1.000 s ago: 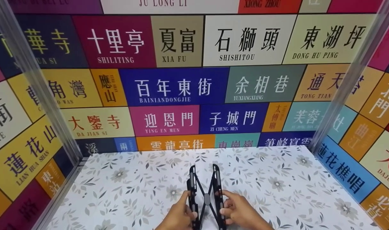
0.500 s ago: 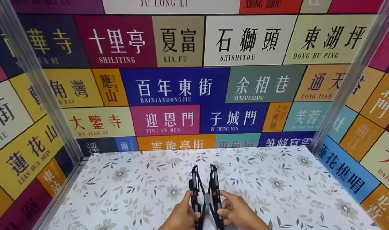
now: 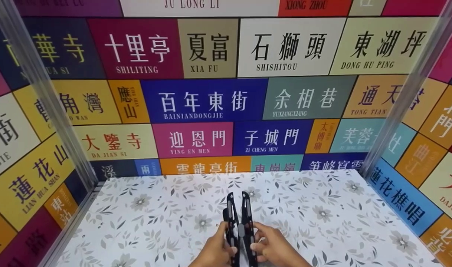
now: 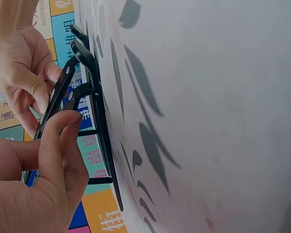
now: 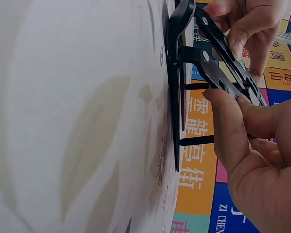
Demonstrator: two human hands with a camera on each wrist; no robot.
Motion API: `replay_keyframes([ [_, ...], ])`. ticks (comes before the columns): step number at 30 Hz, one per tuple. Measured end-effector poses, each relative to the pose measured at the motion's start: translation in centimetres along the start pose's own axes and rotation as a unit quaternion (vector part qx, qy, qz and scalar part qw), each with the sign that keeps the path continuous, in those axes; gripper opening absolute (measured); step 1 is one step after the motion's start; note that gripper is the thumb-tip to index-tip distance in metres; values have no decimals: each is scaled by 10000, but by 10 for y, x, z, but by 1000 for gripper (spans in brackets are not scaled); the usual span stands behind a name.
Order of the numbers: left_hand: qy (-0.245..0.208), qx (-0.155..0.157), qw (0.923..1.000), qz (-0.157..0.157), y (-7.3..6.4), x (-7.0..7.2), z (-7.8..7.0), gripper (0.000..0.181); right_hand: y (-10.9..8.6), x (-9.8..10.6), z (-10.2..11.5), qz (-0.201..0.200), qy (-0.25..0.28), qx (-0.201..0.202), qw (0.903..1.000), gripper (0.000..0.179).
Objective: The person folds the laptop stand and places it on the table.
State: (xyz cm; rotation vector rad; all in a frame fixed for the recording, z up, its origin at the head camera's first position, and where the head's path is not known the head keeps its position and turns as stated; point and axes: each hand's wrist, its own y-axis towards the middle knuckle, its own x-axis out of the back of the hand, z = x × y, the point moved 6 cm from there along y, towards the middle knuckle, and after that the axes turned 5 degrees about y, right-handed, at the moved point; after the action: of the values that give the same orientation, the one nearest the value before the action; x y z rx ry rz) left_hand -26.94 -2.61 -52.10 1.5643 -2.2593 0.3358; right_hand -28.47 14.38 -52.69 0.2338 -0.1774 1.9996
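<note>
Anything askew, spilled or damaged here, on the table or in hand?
Nothing clearly stands out. The black folding stand, held between the left hand and right hand, shows no visible break. The left wrist view shows a faint brownish mark on the floral tabletop; stain or print, I can't tell.

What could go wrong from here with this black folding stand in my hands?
A pinch is possible: your left hand and right hand grip the black folding stand beside the narrow gap between its sides. It also seems to rest on the floral tabletop, so uneven pressure could make it slide or tip.
</note>
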Motion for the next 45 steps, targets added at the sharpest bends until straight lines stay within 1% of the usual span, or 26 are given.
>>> replay_keyframes([
  [3, -30, 12, 10000, -21, 0, -2, -1, 57, 0, 0, 0, -21, -53, -8, 10000, 56],
  [8, -13, -63, 9999, -94, 0, -4, -3, 55, 0, 0, 0, -91, -216, 14, 9997, 56],
  [16, -18, 128, 9999, -8, 1, -6, -3, 58, 1, -2, 2, -21, -603, 179, 9980, 54],
  [21, -92, 227, 9997, 62, 2, -9, -3, 60, 0, -3, 2, 19, -507, 173, 9986, 55],
  [26, -155, 244, 9995, 117, 3, -11, -2, 61, 0, -4, 3, 2, -479, 165, 9987, 55],
  [38, -261, 255, 9992, 166, 5, -15, -3, 63, -1, -6, 0, 25, -3, -44, 10000, 58],
  [40, -251, 231, 9993, 182, 5, -15, -2, 64, 0, -6, 0, 37, -53, 17, 10000, 58],
  [45, -617, 438, 9965, 353, 6, -16, 1, 67, 3, -3, 2, 110, -159, 159, 9997, 57],
])
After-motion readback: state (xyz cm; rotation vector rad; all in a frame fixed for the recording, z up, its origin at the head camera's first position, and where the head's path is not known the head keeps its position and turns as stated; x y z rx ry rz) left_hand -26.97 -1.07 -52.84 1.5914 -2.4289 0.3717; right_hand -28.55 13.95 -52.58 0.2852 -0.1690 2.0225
